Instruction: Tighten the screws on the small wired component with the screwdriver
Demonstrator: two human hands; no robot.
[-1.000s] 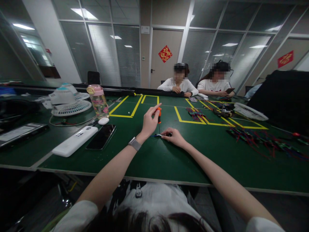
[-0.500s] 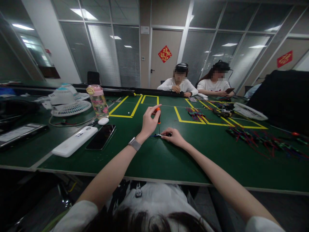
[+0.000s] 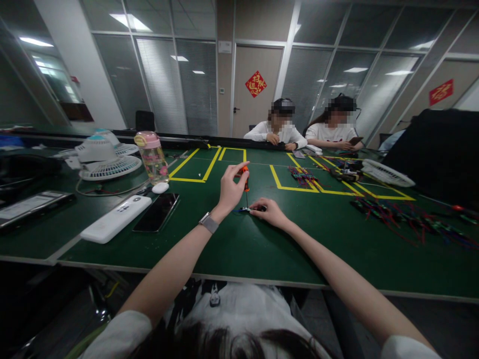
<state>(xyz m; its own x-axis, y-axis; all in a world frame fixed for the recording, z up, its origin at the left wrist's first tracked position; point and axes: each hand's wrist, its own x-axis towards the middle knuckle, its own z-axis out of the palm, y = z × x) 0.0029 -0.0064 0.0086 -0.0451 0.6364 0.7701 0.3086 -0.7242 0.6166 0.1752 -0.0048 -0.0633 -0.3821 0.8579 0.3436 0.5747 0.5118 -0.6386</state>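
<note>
My left hand point(image 3: 230, 189) is closed around the orange handle of a small screwdriver point(image 3: 246, 180), which stands upright with its tip down on a small dark part point(image 3: 247, 210) lying on the green table point(image 3: 239, 239). A metal watch band sits on that wrist. My right hand point(image 3: 270, 211) lies low on the table, its fingertips pinching and pressing the same small part. The part is mostly hidden by my fingers.
To the left lie a black phone point(image 3: 157, 212), a white power bank point(image 3: 116, 218), a white mouse point(image 3: 160, 187), a pink-lidded bottle point(image 3: 151, 156) and white fans point(image 3: 107, 159). Coloured wire bundles point(image 3: 404, 215) spread at right. Two people point(image 3: 299, 132) sit across the table.
My left hand's fingers have shifted slightly on the screwdriver handle, as if turning it. My right hand and the part have stayed in place.
</note>
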